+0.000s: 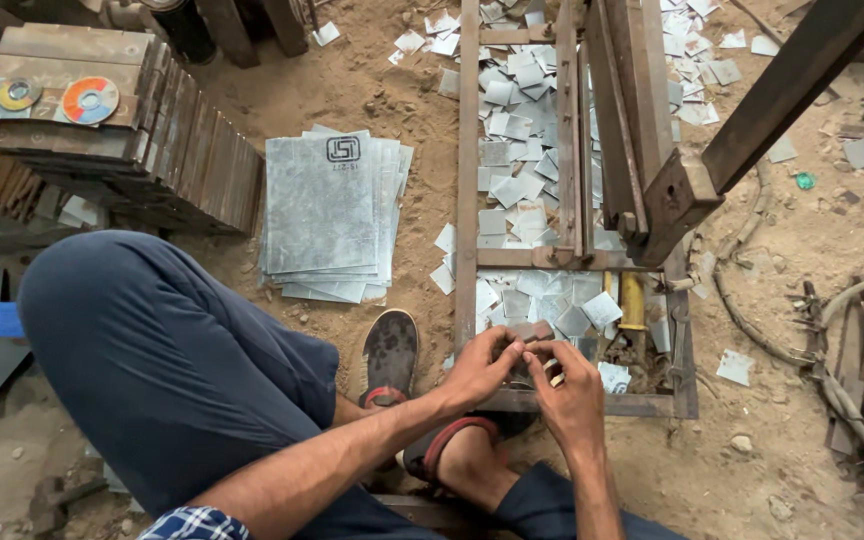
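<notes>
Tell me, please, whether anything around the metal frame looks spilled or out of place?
Yes: small cut metal squares lie scattered inside the frame and over the sandy ground beyond it, whereas the large sheets sit stacked, slightly fanned.

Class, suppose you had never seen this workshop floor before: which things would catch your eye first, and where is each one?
First the two hands, left hand and right hand, meeting low in the middle around a small metal piece. Just above them, a rusty metal frame lies on the sandy ground, strewn with small cut metal squares. To its left sits a neat stack of grey metal sheets, and at top left two bright discs rest on stacked rusty plates.
</notes>
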